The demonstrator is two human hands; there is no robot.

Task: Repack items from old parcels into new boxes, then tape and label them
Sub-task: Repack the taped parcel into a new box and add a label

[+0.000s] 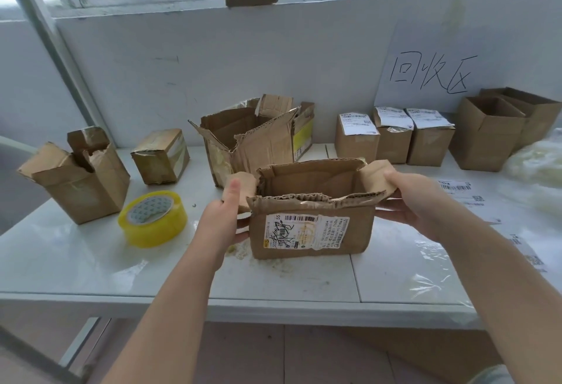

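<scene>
Left hand (226, 216) and right hand (416, 201) each grip one end of the old parcel (310, 233), holding it open. Unpacking step; next, presumably, one hand reaches inside.

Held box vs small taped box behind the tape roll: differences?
The held box is open, flaps torn; the taped box is sealed. The held box shows a scribbled-over label; the taped box shows none. The left hand and right hand hold the held box by its ends; the taped box stands untouched. Both are worn brown cardboard.
</scene>
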